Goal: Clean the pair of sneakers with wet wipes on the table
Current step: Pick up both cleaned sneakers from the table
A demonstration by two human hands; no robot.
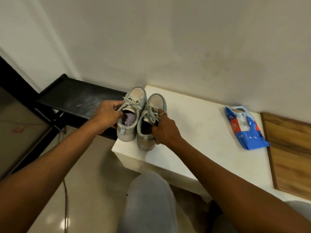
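Observation:
Two pale grey sneakers stand side by side, toes toward the wall, at the left end of the white table [193, 132]. My left hand [107, 116] grips the collar of the left sneaker [134, 98], fingers curled into its opening. My right hand [164, 130] grips the right sneaker [155, 101] at its collar, thumb at the heel side. A blue pack of wet wipes [244, 127] lies flat on the table to the right, apart from both hands.
A black rack shelf [75, 96] stands left of the table, against the wall. A wooden board [291, 148] lies at the table's right end. My knee in grey trousers [148, 199] is below the table's front edge. A cable [65, 190] runs across the floor.

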